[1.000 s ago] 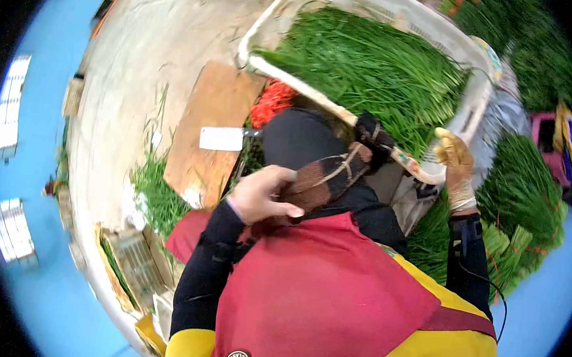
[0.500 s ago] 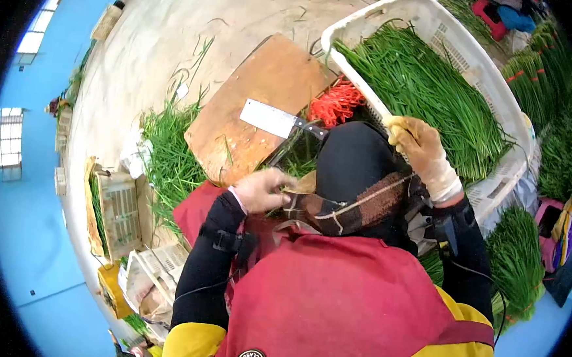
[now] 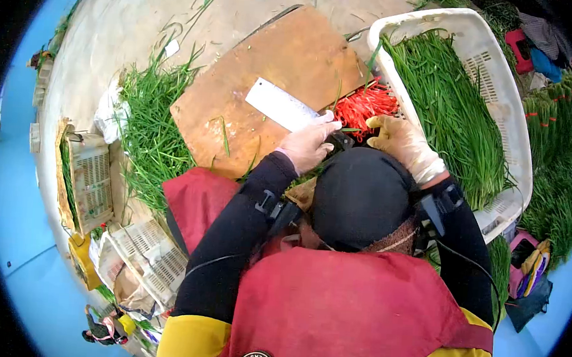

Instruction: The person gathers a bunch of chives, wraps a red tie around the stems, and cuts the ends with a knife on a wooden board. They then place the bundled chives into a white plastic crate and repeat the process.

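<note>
My left hand (image 3: pixel 309 142) is at the handle end of a cleaver (image 3: pixel 279 103), its thumb and fingers around the dark handle, which is mostly hidden. The cleaver's blade lies flat on a brown board (image 3: pixel 293 54). Beside a pile of red ties (image 3: pixel 369 106), my gloved right hand (image 3: pixel 402 145) has its thumb and forefinger curved and apart, with nothing visible between them. It is close to the near left rim of a white basket (image 3: pixel 527 151) that holds long green stalks (image 3: pixel 454 110).
Loose green stalks (image 3: pixel 155 118) lie left of the board. White crates (image 3: pixel 144 255) stand at the lower left. Bundled greens (image 3: pixel 552 168) are at the right. A dark-capped head (image 3: pixel 361 199) and red-clothed back fill the lower middle. Another person (image 3: pixel 103 329) is far off at the lower left.
The view has shifted. My left hand has moved up from near the head to the cleaver's handle. My right hand has left the basket rim and come to the red ties.
</note>
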A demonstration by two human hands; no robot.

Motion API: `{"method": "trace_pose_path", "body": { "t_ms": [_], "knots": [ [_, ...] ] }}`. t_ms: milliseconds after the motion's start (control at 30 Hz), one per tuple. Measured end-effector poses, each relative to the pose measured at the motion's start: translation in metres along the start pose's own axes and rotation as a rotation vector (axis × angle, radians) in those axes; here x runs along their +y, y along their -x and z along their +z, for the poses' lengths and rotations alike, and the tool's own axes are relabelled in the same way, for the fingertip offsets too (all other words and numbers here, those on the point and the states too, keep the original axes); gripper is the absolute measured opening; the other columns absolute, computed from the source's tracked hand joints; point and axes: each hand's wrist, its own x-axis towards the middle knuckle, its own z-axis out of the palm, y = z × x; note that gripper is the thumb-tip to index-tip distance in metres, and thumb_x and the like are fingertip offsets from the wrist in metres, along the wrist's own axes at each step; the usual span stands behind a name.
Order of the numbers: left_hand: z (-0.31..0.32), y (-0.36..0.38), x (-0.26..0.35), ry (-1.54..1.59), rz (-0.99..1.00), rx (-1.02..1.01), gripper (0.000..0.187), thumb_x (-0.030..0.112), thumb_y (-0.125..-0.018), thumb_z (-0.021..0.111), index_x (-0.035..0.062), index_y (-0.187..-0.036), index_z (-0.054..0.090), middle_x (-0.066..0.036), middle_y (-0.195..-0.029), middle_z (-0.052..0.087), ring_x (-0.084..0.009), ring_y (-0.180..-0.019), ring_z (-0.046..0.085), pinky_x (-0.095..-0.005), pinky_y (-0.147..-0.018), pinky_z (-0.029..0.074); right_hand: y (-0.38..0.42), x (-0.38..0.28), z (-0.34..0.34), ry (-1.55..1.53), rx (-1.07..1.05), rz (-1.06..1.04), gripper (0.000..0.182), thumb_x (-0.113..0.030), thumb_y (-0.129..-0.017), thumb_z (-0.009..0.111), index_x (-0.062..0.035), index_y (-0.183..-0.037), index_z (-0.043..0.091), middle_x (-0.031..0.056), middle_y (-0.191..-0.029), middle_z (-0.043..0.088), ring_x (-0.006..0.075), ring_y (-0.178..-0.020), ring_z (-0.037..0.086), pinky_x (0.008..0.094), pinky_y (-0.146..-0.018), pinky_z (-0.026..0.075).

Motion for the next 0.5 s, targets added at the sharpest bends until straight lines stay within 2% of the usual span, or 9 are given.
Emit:
{"method": "trace_pose_path", "body": {
  "t_ms": [33, 100, 133, 200, 300, 400, 433, 467, 500],
  "knots": [
    [0.001, -0.002, -0.002, 0.011, -0.001, -0.001, 0.049, 0.012, -0.086, 0.061, 0.0050, -0.133, 0.046, -0.023, -0.140, 0.041, -0.0336, -0.133, 0.037, -0.0355, -0.112, 0.028, -0.006, -0.001, 0.004, 0.005, -0.006, 0.007, 0.028, -0.014, -0.081, 0.070, -0.0046, -0.107, 0.063, 0.0027, -0.075, 0.060, 0.0120, -0.067, 0.056, 0.0264, -0.065, 0.046],
    [0.003, -0.006, -0.006, -0.018, -0.084, -0.067, 0.050, 0.012, -0.086, 0.060, 0.0052, -0.134, 0.046, -0.023, -0.142, 0.039, -0.0335, -0.135, 0.035, -0.0352, -0.112, 0.027, -0.016, -0.001, 0.012, 0.251, -0.014, -0.032, 0.038, -0.030, -0.078, 0.072, -0.0056, -0.105, 0.061, 0.0156, -0.085, 0.066, 0.0306, -0.084, 0.065, 0.0382, -0.076, 0.050],
    [0.003, -0.006, -0.008, -0.013, -0.085, -0.068, 0.050, 0.012, -0.086, 0.060, 0.0052, -0.134, 0.046, -0.023, -0.142, 0.039, -0.0335, -0.135, 0.035, -0.0352, -0.112, 0.027, -0.023, 0.005, 0.018, 0.254, -0.012, -0.014, 0.032, -0.032, -0.080, 0.068, -0.0067, -0.099, 0.060, 0.0167, -0.086, 0.065, 0.0334, -0.084, 0.065, 0.0414, -0.075, 0.050],
    [0.003, -0.004, -0.011, -0.027, -0.024, -0.077, 0.047, 0.014, -0.087, 0.059, 0.0027, -0.130, 0.047, -0.024, -0.142, 0.037, -0.0335, -0.133, 0.037, -0.0359, -0.110, 0.031, -0.027, 0.010, 0.023, 0.220, 0.032, -0.026, 0.029, -0.031, -0.082, 0.066, -0.0070, -0.097, 0.060, 0.0163, -0.086, 0.065, 0.0335, -0.084, 0.064, 0.0417, -0.074, 0.050],
    [0.003, -0.001, -0.015, 0.054, -0.070, -0.083, 0.049, 0.014, -0.087, 0.060, 0.0062, -0.133, 0.047, -0.022, -0.143, 0.038, -0.0330, -0.135, 0.035, -0.0350, -0.112, 0.028, -0.029, 0.027, 0.032, 0.163, 0.157, -0.117, 0.023, -0.029, -0.086, 0.061, -0.0067, -0.091, 0.058, 0.0157, -0.084, 0.064, 0.0342, -0.082, 0.063, 0.0418, -0.072, 0.050],
    [0.003, 0.001, -0.020, 0.078, -0.049, -0.030, 0.044, 0.014, -0.087, 0.061, 0.0062, -0.129, 0.051, -0.021, -0.139, 0.043, -0.0322, -0.133, 0.038, -0.0346, -0.111, 0.030, -0.022, 0.022, 0.027, 0.054, 0.113, -0.052, 0.031, -0.032, -0.083, 0.066, -0.0064, -0.100, 0.060, 0.0131, -0.083, 0.065, 0.0328, -0.081, 0.064, 0.0404, -0.072, 0.050],
    [0.005, 0.001, -0.021, 0.079, -0.047, -0.029, 0.044, 0.014, -0.087, 0.061, 0.0062, -0.129, 0.051, -0.021, -0.139, 0.043, -0.0322, -0.133, 0.038, -0.0346, -0.111, 0.030, -0.018, 0.013, 0.022, 0.030, 0.073, 0.037, 0.040, -0.034, -0.081, 0.069, -0.0058, -0.106, 0.059, 0.0121, -0.085, 0.065, 0.0320, -0.082, 0.064, 0.0406, -0.073, 0.050],
    [0.006, 0.001, -0.021, 0.066, -0.046, 0.003, 0.039, 0.013, -0.087, 0.060, 0.0058, -0.125, 0.054, -0.020, -0.135, 0.048, -0.0318, -0.130, 0.042, -0.0347, -0.109, 0.033, -0.016, 0.008, 0.019, 0.006, 0.033, 0.124, 0.048, -0.037, -0.078, 0.071, -0.0052, -0.112, 0.058, 0.0112, -0.087, 0.066, 0.0311, -0.084, 0.065, 0.0409, -0.075, 0.050],
    [0.008, 0.002, -0.021, 0.051, -0.045, 0.034, 0.034, 0.012, -0.087, 0.060, 0.0053, -0.120, 0.058, -0.020, -0.131, 0.053, -0.0315, -0.127, 0.046, -0.0349, -0.108, 0.035, -0.017, 0.013, 0.023, 0.007, 0.035, 0.124, 0.048, -0.037, -0.078, 0.071, -0.0052, -0.112, 0.058, 0.0112, -0.087, 0.066, 0.0311, -0.084, 0.065, 0.0409, -0.075, 0.050]
  ]
}}
